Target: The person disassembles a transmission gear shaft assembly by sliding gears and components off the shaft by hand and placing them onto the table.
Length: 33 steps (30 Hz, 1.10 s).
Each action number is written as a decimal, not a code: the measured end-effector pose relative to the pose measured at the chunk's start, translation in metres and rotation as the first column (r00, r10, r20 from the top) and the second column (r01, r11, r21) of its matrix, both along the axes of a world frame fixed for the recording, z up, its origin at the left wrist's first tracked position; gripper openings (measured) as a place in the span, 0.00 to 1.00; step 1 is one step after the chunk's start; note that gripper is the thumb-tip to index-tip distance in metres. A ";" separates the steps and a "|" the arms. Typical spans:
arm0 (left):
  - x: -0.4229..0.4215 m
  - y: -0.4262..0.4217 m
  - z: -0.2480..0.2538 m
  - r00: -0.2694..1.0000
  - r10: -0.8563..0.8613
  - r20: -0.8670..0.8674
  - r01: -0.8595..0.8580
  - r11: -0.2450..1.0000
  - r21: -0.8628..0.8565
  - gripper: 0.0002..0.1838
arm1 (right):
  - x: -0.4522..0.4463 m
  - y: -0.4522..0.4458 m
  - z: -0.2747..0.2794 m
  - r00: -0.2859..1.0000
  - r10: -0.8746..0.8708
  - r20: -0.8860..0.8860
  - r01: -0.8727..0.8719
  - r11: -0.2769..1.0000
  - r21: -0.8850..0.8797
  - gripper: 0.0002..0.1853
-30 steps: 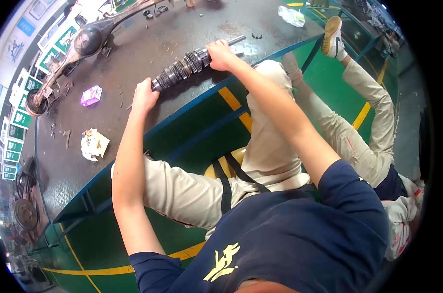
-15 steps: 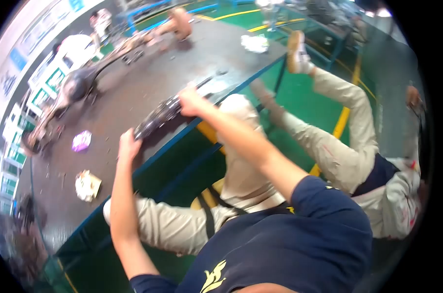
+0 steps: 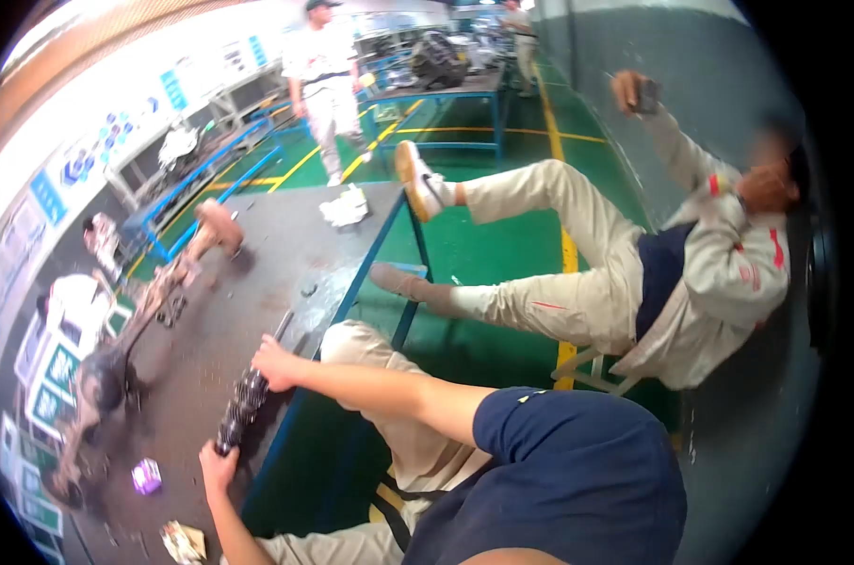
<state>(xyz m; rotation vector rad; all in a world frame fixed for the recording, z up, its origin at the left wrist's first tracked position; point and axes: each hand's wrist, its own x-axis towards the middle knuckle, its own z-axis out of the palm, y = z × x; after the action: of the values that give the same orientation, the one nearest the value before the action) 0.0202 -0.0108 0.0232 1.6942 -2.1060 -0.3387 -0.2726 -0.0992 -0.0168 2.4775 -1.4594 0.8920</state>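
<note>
A dark gear shaft with several toothed gears lies along the near edge of the metal table. My left hand is wrapped round its lower end. Closed round the upper end is my right hand, with a bare rod sticking out beyond it. Both palms are turned away, and the fingertips are partly hidden.
A long rusty axle assembly lies on the table's far side. Nearby are a purple box, a crumpled yellowish wrapper and white plastic. A seated person holds up a phone; another person stands behind.
The view has swung up and to the right, bringing the seated person's upper body and the room behind into sight. Both hands still hold the gear shaft.
</note>
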 end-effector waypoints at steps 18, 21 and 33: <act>0.040 -0.039 -0.036 0.974 -0.222 -0.048 0.221 0.975 -0.019 0.16 | -0.047 -0.006 0.023 0.904 0.096 -0.417 -0.101 0.995 0.010 0.12; 0.035 -0.018 -0.018 0.966 -0.252 -0.054 0.251 0.968 -0.018 0.17 | -0.041 0.002 0.008 0.958 0.011 -0.285 -0.030 0.997 -0.064 0.15; 0.051 -0.031 -0.068 0.955 -0.054 -0.290 0.026 0.995 -0.101 0.09 | -0.046 0.018 0.039 0.958 0.130 -0.258 -0.075 0.974 0.213 0.10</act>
<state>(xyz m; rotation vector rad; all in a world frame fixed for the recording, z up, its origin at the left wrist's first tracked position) 0.0714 -0.0422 -0.0449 1.4492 -1.9086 -0.4622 -0.3186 -0.0812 0.0222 2.7100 -1.3986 0.4120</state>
